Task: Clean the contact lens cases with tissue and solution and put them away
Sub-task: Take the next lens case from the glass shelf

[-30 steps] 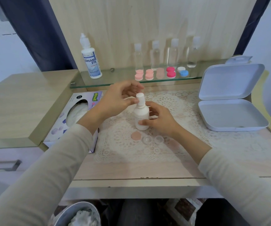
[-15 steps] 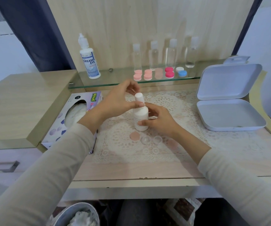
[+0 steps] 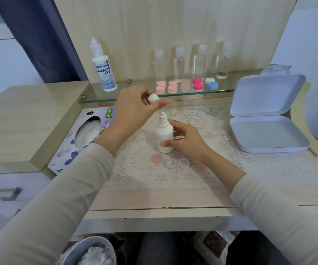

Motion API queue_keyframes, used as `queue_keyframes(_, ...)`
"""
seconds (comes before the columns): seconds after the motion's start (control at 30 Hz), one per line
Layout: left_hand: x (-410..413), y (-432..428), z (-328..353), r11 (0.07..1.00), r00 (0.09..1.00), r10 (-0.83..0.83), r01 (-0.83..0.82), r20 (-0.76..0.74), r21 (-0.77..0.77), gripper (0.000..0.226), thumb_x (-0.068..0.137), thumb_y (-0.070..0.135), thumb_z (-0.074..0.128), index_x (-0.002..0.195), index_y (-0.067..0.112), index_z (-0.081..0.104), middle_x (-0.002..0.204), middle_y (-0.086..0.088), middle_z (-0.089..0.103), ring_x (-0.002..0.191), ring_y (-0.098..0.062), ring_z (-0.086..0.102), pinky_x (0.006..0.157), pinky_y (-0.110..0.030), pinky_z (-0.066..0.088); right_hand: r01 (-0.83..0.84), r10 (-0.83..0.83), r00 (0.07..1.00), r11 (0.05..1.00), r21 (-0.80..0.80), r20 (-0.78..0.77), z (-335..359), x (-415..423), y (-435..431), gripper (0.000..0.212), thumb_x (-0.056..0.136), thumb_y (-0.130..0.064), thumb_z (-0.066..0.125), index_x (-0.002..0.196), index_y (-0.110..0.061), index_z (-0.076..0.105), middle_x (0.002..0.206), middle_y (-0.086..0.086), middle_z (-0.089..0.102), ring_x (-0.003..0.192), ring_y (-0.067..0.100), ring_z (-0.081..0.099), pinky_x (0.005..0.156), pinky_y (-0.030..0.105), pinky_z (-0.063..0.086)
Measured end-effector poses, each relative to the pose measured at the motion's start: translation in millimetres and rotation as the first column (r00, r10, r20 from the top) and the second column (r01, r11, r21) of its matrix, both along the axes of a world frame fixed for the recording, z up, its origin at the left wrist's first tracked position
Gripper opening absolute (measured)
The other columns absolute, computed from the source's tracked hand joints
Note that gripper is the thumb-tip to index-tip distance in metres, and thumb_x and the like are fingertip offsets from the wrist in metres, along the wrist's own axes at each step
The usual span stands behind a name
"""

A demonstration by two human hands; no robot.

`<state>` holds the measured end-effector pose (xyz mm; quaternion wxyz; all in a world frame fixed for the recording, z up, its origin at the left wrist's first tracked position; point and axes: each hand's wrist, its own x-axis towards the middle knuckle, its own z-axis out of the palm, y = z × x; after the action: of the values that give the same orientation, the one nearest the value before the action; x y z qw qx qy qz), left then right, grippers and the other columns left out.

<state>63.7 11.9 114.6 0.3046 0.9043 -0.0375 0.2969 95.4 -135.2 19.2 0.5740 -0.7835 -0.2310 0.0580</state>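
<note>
While right hand (image 3: pixel 187 143) grips the bottle (image 3: pixel 164 134), left hand (image 3: pixel 135 109) pinches its cap (image 3: pixel 153 97) — apart

Lace mat (image 3: pixel 259 165) on the pale desk (image 3: pixel 154 199), glass shelf (image 3: pixel 225 86) behind it, navy curtain (image 3: pixel 39 39) back left, metal bin (image 3: pixel 89 240) below.

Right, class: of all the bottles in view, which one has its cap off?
The small white bottle on the lace mat, gripped by the right hand; the left hand holds its cap. The shelf bottles are all capped.
</note>
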Motion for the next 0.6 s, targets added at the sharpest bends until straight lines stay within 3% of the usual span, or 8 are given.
queue_keyframes(0.1, -7, 10, -3, 0.998, 0.999, 0.004, -0.006, -0.031, -0.055, 0.027, 0.073, 0.035, 0.074, 0.081, 0.011, 0.064, 0.078, -0.001, 0.058, 0.067, -0.010, 0.047, 0.065, -0.023, 0.040, 0.027, -0.026, 1.000, 0.999, 0.026, -0.011, 0, -2, -1, 0.055, 0.067, -0.013, 0.079, 0.118, -0.022, 0.059, 0.107, -0.002, 0.066, 0.097, 0.016, 0.061, 0.088, 0.030, 0.050)
queue_keyframes(0.3, -41, 23, -47, 0.984, 0.961, 0.010, -0.058, -0.276, -0.166, 0.026, 0.067, 0.019, 0.080, 0.088, 0.013, 0.064, 0.073, 0.009, 0.056, 0.062, -0.004, 0.049, 0.056, -0.005, 0.040, 0.116, -0.116, 0.993, 0.993, -0.006, 0.001, 6, -2, -20, 0.052, 0.071, -0.012, 0.077, 0.119, -0.017, 0.057, 0.103, -0.004, 0.061, 0.088, 0.012, 0.058, 0.073, 0.016, 0.045)
queue_keyframes(0.43, -53, 26, -65, 0.996, 0.913, 0.038, -0.065, -0.406, -0.053, 0.025, 0.067, 0.016, 0.080, 0.088, 0.010, 0.068, 0.070, 0.009, 0.057, 0.062, -0.003, 0.049, 0.056, -0.003, 0.037, 0.180, -0.180, 0.984, 0.983, -0.023, 0.008, 8, -6, -35, 0.054, 0.070, -0.012, 0.078, 0.118, -0.017, 0.054, 0.103, -0.004, 0.058, 0.082, 0.007, 0.057, 0.068, 0.014, 0.042)
queue_keyframes(0.53, -54, 29, -74, 0.995, 0.886, 0.093, -0.072, -0.454, 0.064, 0.030, 0.070, 0.019, 0.078, 0.099, 0.010, 0.071, 0.086, 0.001, 0.064, 0.069, -0.006, 0.052, 0.057, -0.007, 0.036, 0.212, -0.211, 0.977, 0.976, -0.050, 0.030, 8, -10, -45, 0.054, 0.070, -0.013, 0.078, 0.117, -0.016, 0.052, 0.105, -0.003, 0.057, 0.082, 0.007, 0.055, 0.067, 0.014, 0.041)
queue_keyframes(0.6, -56, 30, -79, 0.993, 0.893, 0.108, -0.072, -0.436, 0.098, 0.035, 0.071, 0.021, 0.077, 0.104, 0.011, 0.070, 0.101, -0.005, 0.066, 0.082, -0.014, 0.056, 0.066, -0.015, 0.036, 0.216, -0.211, 0.976, 0.972, -0.095, 0.060, 10, -12, -53, 0.047, 0.069, -0.015, 0.079, 0.111, -0.017, 0.055, 0.104, -0.003, 0.059, 0.086, 0.011, 0.055, 0.069, 0.015, 0.040)
